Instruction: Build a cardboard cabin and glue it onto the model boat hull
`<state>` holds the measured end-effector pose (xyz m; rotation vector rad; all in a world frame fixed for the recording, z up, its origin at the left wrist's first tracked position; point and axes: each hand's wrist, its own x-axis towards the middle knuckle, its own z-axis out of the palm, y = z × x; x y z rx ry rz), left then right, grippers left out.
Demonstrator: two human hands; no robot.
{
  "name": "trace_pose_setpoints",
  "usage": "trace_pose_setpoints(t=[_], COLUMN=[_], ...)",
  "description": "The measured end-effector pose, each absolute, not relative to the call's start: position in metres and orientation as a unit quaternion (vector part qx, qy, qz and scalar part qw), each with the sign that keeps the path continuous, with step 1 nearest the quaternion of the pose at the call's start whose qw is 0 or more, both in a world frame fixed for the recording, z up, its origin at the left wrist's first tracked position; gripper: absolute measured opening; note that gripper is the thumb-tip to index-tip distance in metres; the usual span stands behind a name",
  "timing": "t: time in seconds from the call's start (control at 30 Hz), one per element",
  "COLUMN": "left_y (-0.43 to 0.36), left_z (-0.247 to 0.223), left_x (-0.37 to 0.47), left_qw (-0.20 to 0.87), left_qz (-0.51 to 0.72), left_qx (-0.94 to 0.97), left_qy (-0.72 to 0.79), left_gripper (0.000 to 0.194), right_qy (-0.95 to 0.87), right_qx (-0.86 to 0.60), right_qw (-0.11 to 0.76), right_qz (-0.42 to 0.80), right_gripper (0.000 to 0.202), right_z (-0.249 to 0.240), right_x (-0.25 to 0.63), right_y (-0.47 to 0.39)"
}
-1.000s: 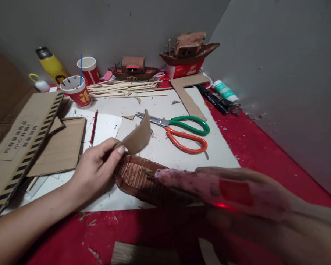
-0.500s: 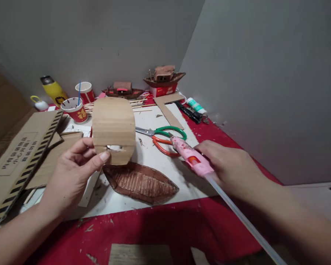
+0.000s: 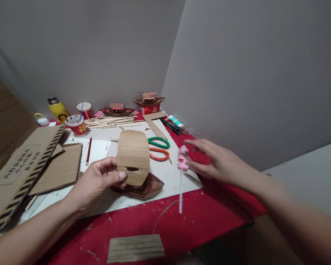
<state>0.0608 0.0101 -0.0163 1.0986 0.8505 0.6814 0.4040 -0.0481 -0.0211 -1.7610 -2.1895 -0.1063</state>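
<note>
My left hand [image 3: 102, 178] pinches the lower left edge of a curved cardboard piece [image 3: 134, 151] that has a slot cut near its bottom. Behind and below that piece lies a brown model boat hull [image 3: 151, 186], partly covered by it. To the right, a pink glue gun [image 3: 182, 159] with a long clear glue stick [image 3: 181, 195] rests at the edge of the white board. My right hand [image 3: 209, 158] is beside the glue gun with its fingers spread, the fingertips close to or touching it. Scissors with green and orange handles [image 3: 159, 154] lie between the cardboard piece and the glue gun.
Cardboard sheets [image 3: 57, 169] lie at the left, near a red pencil [image 3: 88, 151]. Further back are paper cups [image 3: 76, 127], a yellow bottle [image 3: 57, 110], thin sticks [image 3: 110, 120] and two finished model boats [image 3: 149, 100]. A ridged cardboard strip [image 3: 136, 248] lies in front.
The glue gun has gone from my right hand's grip down to the table, and that hand has opened. My left hand still holds the curved piece, now further right in view. The view has shifted.
</note>
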Motion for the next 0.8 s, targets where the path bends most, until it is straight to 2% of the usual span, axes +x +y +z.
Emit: trace_pose_setpoints(t=[0.1,0.13,0.2,0.3,0.4,0.63,0.73,0.8], left_y=[0.011,0.011,0.013,0.017,0.023,0.03,0.027,0.025], left_z=[-0.015,-0.014,-0.012,-0.008,-0.005,0.0,-0.001,-0.003], left_x=[0.062,0.063,0.062,0.058,0.053,0.045,0.044,0.045], left_qw=[0.722,0.721,0.711,0.682,0.667,0.642,0.604,0.58], left_qz=[0.272,0.261,0.253,0.266,0.27,0.227,0.256,0.281], left_qx=[0.516,0.525,0.545,0.57,0.586,0.631,0.658,0.673], left_qy=[0.371,0.368,0.366,0.372,0.372,0.373,0.37,0.362], left_gripper=[0.023,0.022,0.02,0.02,0.024,0.034,0.041,0.05], right_qy=[-0.812,-0.828,-0.846,-0.85,-0.832,-0.764,-0.718,-0.706], right_qx=[-0.488,-0.446,-0.407,-0.396,-0.427,-0.46,-0.469,-0.474], right_qw=[0.31,0.329,0.335,0.341,0.354,0.371,0.373,0.372], right_qz=[-0.082,-0.083,-0.08,-0.062,0.003,0.26,0.353,0.372], right_gripper=[0.06,0.062,0.06,0.034,0.02,0.013,0.013,0.014], right_z=[-0.006,-0.004,-0.001,-0.001,0.002,0.0,-0.008,-0.013], right_x=[0.358,0.344,0.322,0.305,0.296,0.277,0.274,0.275], right_y=[-0.043,-0.038,-0.024,-0.005,-0.001,-0.009,-0.003,-0.001])
